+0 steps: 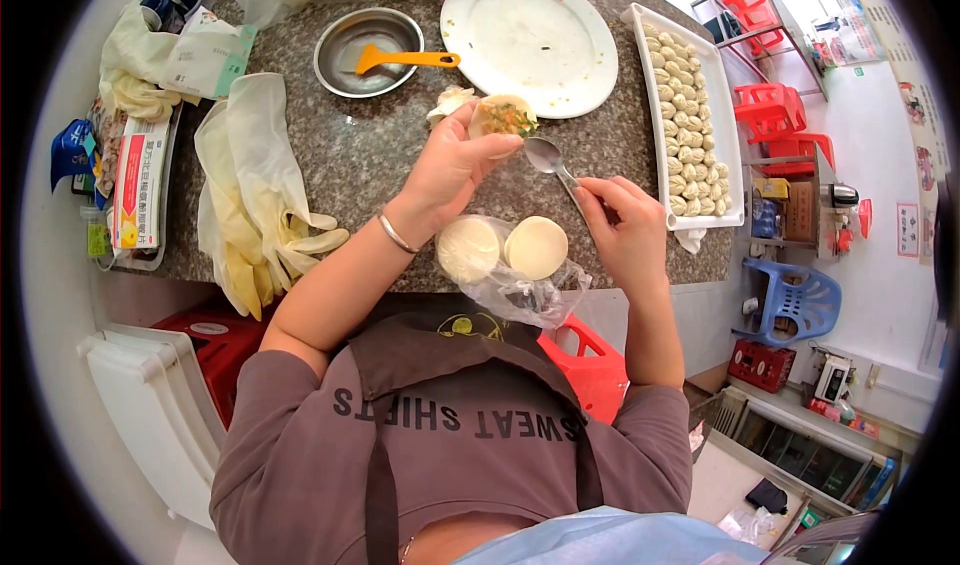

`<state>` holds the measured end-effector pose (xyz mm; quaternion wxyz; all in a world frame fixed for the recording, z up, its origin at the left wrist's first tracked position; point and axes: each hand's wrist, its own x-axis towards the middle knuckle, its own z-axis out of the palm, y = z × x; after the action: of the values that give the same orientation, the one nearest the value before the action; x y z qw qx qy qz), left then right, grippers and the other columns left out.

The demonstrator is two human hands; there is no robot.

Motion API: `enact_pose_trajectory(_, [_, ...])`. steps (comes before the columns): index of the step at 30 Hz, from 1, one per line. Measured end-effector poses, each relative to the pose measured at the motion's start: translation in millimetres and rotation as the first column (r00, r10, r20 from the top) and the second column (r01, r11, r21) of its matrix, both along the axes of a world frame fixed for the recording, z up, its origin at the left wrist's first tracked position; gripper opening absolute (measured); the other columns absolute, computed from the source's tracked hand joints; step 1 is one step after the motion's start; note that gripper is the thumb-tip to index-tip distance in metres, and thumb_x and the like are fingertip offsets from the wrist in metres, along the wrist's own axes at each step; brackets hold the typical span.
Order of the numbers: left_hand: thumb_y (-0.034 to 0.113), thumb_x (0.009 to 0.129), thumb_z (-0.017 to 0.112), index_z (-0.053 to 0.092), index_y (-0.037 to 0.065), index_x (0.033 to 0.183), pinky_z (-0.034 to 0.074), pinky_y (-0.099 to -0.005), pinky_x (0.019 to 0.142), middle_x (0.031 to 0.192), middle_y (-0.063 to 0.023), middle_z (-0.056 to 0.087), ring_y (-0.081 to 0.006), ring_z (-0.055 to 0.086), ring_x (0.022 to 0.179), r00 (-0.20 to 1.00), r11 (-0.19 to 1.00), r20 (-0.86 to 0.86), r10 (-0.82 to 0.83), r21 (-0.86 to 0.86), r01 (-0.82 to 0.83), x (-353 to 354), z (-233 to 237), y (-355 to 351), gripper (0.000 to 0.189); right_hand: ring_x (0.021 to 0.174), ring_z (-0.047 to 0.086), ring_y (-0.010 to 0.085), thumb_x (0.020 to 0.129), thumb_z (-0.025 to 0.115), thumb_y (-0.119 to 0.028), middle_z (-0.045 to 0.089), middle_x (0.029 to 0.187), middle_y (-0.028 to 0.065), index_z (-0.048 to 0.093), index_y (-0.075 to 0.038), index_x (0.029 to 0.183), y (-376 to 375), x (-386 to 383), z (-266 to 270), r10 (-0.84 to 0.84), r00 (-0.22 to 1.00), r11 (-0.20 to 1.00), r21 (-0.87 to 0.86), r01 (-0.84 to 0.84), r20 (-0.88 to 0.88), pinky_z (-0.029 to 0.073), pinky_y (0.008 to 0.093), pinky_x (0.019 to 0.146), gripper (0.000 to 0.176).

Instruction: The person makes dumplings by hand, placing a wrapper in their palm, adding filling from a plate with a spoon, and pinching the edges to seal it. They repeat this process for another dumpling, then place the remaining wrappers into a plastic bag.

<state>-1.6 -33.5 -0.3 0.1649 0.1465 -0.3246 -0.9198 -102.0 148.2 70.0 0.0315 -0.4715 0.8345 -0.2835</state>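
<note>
My left hand (455,165) holds a round dumpling wrapper (490,111) with an orange and green filling (508,119) on it. In my right hand (625,223) is a metal spoon (547,155), its bowl close to the wrapper's edge. Two stacks of pale round wrappers, a left stack (468,248) and a right stack (536,247), sit on a clear plastic bag (530,297) at the table's near edge. Beyond my hands lies a large white plate (530,40) with small food bits on it. Some white crumpled material (452,101) shows behind my left fingers.
A white tray (735,180) of folded dumplings (688,115) stands on the right. A metal bowl (340,80) with an orange spatula (400,59) is at the back. Pale rubber gloves (250,165) hang over the left edge. A red stool (590,375) is under the table.
</note>
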Motion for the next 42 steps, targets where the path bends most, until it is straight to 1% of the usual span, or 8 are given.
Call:
enact_pose_trajectory(12, [0.001, 0.083, 0.063, 0.051, 0.002, 0.120, 0.051, -0.0239, 0.087, 0.109, -0.0051, 0.061, -0.0106, 0.061, 0.097, 1.000, 1.000, 0.028, 0.014, 0.004, -0.014, -1.7, -7.8, -1.2, 0.039, 0.050, 0.055, 0.0170, 0.082, 0.067, -0.009, 0.061, 0.071, 0.0074, 0.069, -0.004, 0.089, -1.2, 0.3, 6.6, -0.006, 1.000, 0.999, -0.046, 0.006, 0.009, 0.043, 0.0285, 0.048, 0.009])
enact_pose_trajectory(23, [0.001, 0.089, 0.048, 0.046, -0.004, 0.125, 0.051, -0.0316, 0.093, 0.118, -0.0124, 0.057, -0.0185, 0.059, 0.107, 0.999, 0.994, -0.001, 0.036, 0.108, -0.036, -4.0, -4.5, -1.2, 0.036, 0.054, 0.055, 0.0086, 0.084, 0.066, -0.005, 0.060, 0.070, 0.0047, 0.068, 0.000, 0.092, 6.5, -14.6, 16.6, -0.104, 0.994, 0.982, -0.156, 0.105, 0.014, 0.041, 0.0235, 0.048, 0.010])
enact_pose_trajectory(26, [0.001, 0.091, 0.046, 0.042, -0.005, 0.128, 0.050, -0.0333, 0.095, 0.122, -0.0146, 0.054, -0.0210, 0.058, 0.110, 0.998, 0.989, -0.006, 0.056, 0.137, -0.054, -2.6, -0.9, -1.0, 0.038, 0.061, 0.058, 0.0069, 0.089, 0.061, -0.006, 0.063, 0.077, 0.0025, 0.064, 0.002, 0.105, 24.5, -36.4, -19.5, -0.174, 0.892, 0.945, -0.183, 0.270, 0.417, 0.045, 0.0198, 0.052, 0.018])
enact_pose_trajectory(29, [0.001, 0.090, 0.046, 0.047, -0.003, 0.122, 0.050, -0.0326, 0.093, 0.117, -0.0128, 0.057, -0.0195, 0.059, 0.107, 0.998, 0.984, -0.012, 0.064, 0.169, -0.061, -2.9, 1.7, -1.7, 0.032, 0.064, 0.062, 0.0085, 0.090, 0.060, -0.007, 0.064, 0.079, 0.0045, 0.062, 0.002, 0.108, 42.2, -45.5, -55.6, -0.316, 0.846, 0.922, -0.072, 0.381, 0.429, 0.049, 0.0219, 0.054, 0.021])
enact_pose_trajectory(31, [0.002, 0.091, 0.045, 0.046, -0.003, 0.123, 0.050, -0.0326, 0.094, 0.117, -0.0128, 0.057, -0.0196, 0.059, 0.107, 0.998, 0.986, -0.021, 0.064, 0.156, -0.060, -3.3, 1.2, -1.5, 0.032, 0.066, 0.066, 0.0187, 0.086, 0.059, -0.002, 0.064, 0.087, 0.0137, 0.062, 0.003, 0.106, 48.3, -46.7, -72.1, -0.350, 0.876, 0.920, -0.053, 0.388, 0.332, 0.052, 0.0292, 0.058, 0.021])
enact_pose_trajectory(33, [0.003, 0.091, 0.045, 0.040, -0.006, 0.128, 0.050, -0.0341, 0.096, 0.124, -0.0154, 0.053, -0.0228, 0.057, 0.113, 0.998, 0.986, 0.002, 0.056, 0.155, -0.056, -2.7, 2.9, -0.2, 0.039, 0.070, 0.066, 0.0218, 0.084, 0.061, -0.002, 0.064, 0.086, 0.0149, 0.063, 0.001, 0.107, 48.7, -46.8, -76.8, -0.353, 0.927, 0.934, -0.013, 0.357, 0.124, 0.052, 0.0316, 0.063, 0.023])
enact_pose_trajectory(35, [0.004, 0.091, 0.046, 0.040, -0.005, 0.129, 0.050, -0.0340, 0.096, 0.124, -0.0153, 0.053, -0.0229, 0.057, 0.113, 0.999, 0.988, -0.012, 0.049, 0.147, -0.047, -2.7, 3.3, 1.0, 0.039, 0.072, 0.065, 0.0247, 0.083, 0.062, -0.003, 0.064, 0.084, 0.0143, 0.064, -0.001, 0.105, 41.8, -48.0, -70.9, -0.382, 0.916, 0.923, -0.005, 0.385, 0.127, 0.051, 0.0333, 0.065, 0.023])
enact_pose_trajectory(42, [0.008, 0.091, 0.049, 0.043, -0.002, 0.126, 0.050, -0.0335, 0.094, 0.121, -0.0129, 0.055, -0.0206, 0.058, 0.111, 0.998, 0.975, -0.035, 0.056, 0.215, -0.047, -1.5, 6.4, 2.8, 0.036, 0.080, 0.064, 0.0332, 0.085, 0.058, -0.008, 0.064, 0.093, 0.0159, 0.065, -0.001, 0.096, -45.0, -134.0, -40.5, -0.154, 0.966, 0.980, -0.156, 0.122, -0.209, 0.051, 0.0397, 0.072, 0.014])
